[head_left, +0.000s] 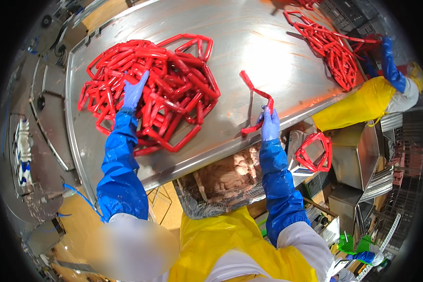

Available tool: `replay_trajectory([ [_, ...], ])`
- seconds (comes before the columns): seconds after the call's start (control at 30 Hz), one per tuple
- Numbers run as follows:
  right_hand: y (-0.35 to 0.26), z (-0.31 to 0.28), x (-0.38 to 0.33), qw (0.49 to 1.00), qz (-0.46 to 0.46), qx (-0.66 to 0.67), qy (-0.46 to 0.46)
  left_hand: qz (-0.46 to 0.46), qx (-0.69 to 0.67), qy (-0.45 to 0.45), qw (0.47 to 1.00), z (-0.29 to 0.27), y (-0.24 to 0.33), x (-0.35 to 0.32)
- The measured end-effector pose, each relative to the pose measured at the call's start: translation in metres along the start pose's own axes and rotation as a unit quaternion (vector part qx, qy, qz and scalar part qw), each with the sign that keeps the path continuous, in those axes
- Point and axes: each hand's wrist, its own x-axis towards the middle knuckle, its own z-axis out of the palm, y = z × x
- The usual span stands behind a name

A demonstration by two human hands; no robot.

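Sausages [162, 89] in red links lie heaped in a big tangle on the worktop [239, 47], so much appears left to handle, with the left hand [135, 89] at the heap, its thumb and fingers spread apart. The right hand [270, 124] pinches a short string [270, 101] that is separate from the heap and partly rests near the worktop's edge. Only one small loop [329, 149] lies by the pale box [293, 141], perhaps a finished portion.
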Motion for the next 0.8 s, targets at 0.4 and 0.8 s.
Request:
replay_trajectory([
  [0.4,-0.111,-0.037,-0.049,0.990,0.014,-0.061,-0.127,0.223,0.113,-0.134,0.959,0.216,0.145,0.004],
  [0.8,-0.074,-0.021,-0.188,0.819,0.282,-0.166,-0.471,-0.073,-0.011,0.338,0.938,-0.212,-0.011,-0.324],
])
